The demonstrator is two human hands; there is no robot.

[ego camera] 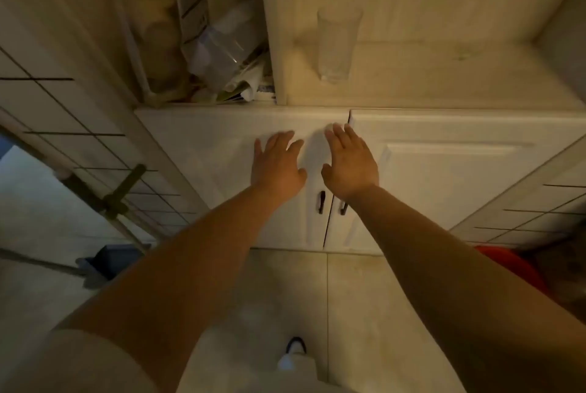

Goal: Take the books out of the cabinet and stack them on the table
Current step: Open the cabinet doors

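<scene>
Head view: two flat hands on shut cabinet doors.

Left hand (277,164) lies spread on the left door (203,151), holding nothing. Right hand (352,161) lies spread by the gap, also holding nothing, its fingertips at the right door (444,170) edge. No books show; they are likely behind the doors. No table shows either. Opening comes first: next, each hand should drop to a handle (321,201) and pull.

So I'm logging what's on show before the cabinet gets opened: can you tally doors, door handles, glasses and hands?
Cabinet doors: 2 (left door, right door)
Door handles: 2 (left handle, right handle)
Glasses: 1 (glass)
Hands: 2 (left hand, right hand)
Total: 7
</scene>
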